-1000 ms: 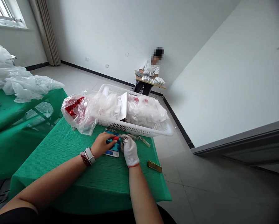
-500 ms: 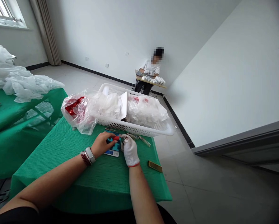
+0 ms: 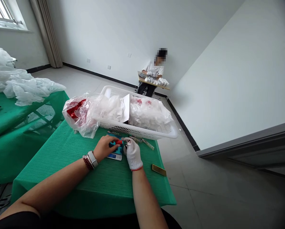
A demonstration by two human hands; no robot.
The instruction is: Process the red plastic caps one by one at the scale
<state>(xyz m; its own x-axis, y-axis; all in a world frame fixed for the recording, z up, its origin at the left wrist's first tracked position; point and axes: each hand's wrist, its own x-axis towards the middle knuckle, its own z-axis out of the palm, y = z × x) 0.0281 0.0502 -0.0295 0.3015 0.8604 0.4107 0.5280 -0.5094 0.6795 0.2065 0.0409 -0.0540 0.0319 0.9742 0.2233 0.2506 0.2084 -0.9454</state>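
Bare, with a watch and beads at the wrist, my left hand [image 3: 104, 147] pinches a small red cylindrical piece [image 3: 118, 142] between thumb and fingers. That piece is over a small digital scale [image 3: 115, 156] with a blue top. In a white knitted glove, my right hand [image 3: 133, 154] is closed at the right end of the red piece; a small dark and metallic bit shows at its fingers, too small to name. Beyond the gloved hand lie clear slim tubes [image 3: 148, 144] on the green cloth [image 3: 104, 181].
A white plastic basket [image 3: 123, 128] of clear bags stands behind the scale, with a bag of red parts [image 3: 77, 111] at its left. A gold-coloured bar [image 3: 159, 170] lies near the table's right edge. A person [image 3: 153, 68] sits at a far small table.
Almost nothing differs. Both hands stay at the red piece above the scale, and the view has shifted very slightly.
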